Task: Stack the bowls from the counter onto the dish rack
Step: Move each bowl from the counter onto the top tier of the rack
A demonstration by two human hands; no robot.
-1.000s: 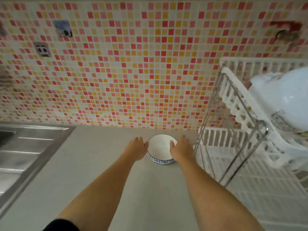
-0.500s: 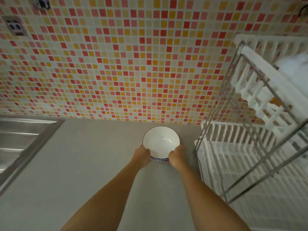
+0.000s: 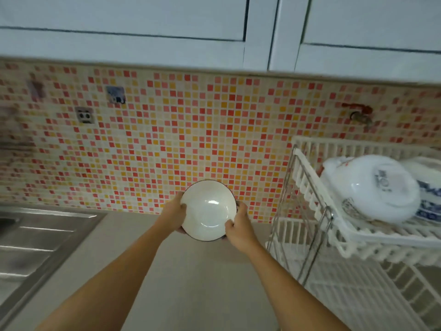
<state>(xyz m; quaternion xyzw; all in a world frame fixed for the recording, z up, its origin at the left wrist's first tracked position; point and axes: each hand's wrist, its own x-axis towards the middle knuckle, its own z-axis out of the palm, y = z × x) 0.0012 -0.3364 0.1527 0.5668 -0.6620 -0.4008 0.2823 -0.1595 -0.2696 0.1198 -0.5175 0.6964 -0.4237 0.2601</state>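
A white bowl (image 3: 208,211) with a dark rim is held up above the grey counter (image 3: 191,283), its inside tilted toward me. My left hand (image 3: 173,215) grips its left edge and my right hand (image 3: 238,229) grips its right edge. To the right stands a two-tier white dish rack (image 3: 317,187) on a metal frame. On its upper tier a large white bowl (image 3: 372,187) lies upside down, with a blue-patterned dish (image 3: 429,201) behind it.
A steel sink (image 3: 31,247) with a draining board lies at the left. The mosaic tiled wall (image 3: 167,139) runs behind the counter, with white cupboards (image 3: 214,25) above. A tap (image 3: 360,117) sticks out of the wall above the rack.
Both hands closed on the bowl and lifted it off the counter, tilting it toward me. The view has swung upward, so the cupboards now show.
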